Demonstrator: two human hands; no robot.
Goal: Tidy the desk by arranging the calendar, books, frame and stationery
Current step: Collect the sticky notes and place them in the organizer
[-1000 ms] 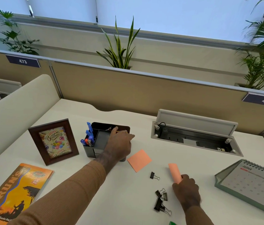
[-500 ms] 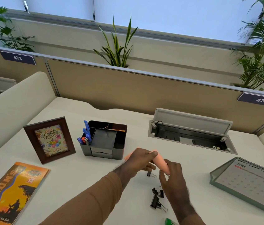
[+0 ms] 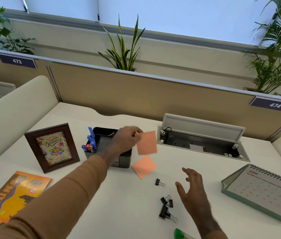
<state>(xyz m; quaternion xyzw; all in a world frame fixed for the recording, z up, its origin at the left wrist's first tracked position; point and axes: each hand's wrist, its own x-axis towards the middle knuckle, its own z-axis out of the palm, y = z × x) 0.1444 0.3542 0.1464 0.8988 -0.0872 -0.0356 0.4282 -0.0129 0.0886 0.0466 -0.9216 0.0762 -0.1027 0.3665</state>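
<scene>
While its fingers pinch an orange note (image 3: 146, 143) by the upper left corner, the left hand (image 3: 127, 139) hangs over the organizer (image 3: 109, 149), the sheet dangling just right of it. A second note (image 3: 144, 166) lies flat on the table (image 3: 119, 204) below. Nearer and to the right, the right hand (image 3: 192, 188) hovers with fingers spread, holding nothing, beside the clips (image 3: 166, 207). Left of the organizer stands the frame (image 3: 51, 147), the book (image 3: 10, 200) nearer; the calendar (image 3: 264, 190) sits far right.
</scene>
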